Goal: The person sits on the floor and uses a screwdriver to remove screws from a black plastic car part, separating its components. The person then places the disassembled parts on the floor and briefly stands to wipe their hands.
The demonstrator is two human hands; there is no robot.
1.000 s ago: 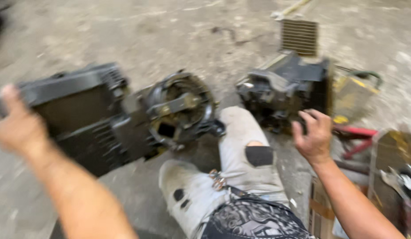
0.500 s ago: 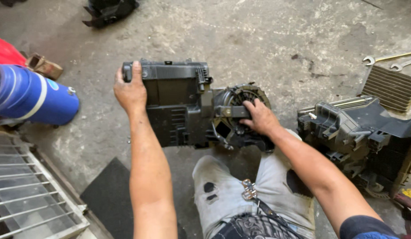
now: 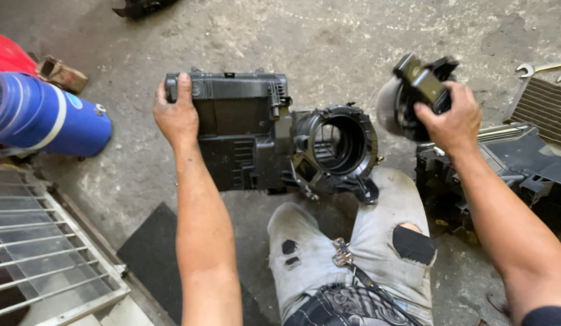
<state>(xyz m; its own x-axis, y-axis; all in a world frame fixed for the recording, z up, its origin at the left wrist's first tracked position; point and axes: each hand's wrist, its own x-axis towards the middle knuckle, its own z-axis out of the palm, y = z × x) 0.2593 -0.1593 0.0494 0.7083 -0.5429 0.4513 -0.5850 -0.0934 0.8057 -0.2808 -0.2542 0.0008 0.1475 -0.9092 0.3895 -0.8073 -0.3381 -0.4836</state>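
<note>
On the concrete floor [image 3: 353, 36], over the person's knee, the black housing [image 3: 244, 136] lies with its round opening [image 3: 338, 142] empty, the left hand [image 3: 176, 115] gripping its top corner. The blower motor [image 3: 413, 90] is already out, clasped tight in the right hand [image 3: 451, 118] above and right of the opening; a second housing [image 3: 522, 175] and a blue cylinder [image 3: 45, 118] lie beside
</note>
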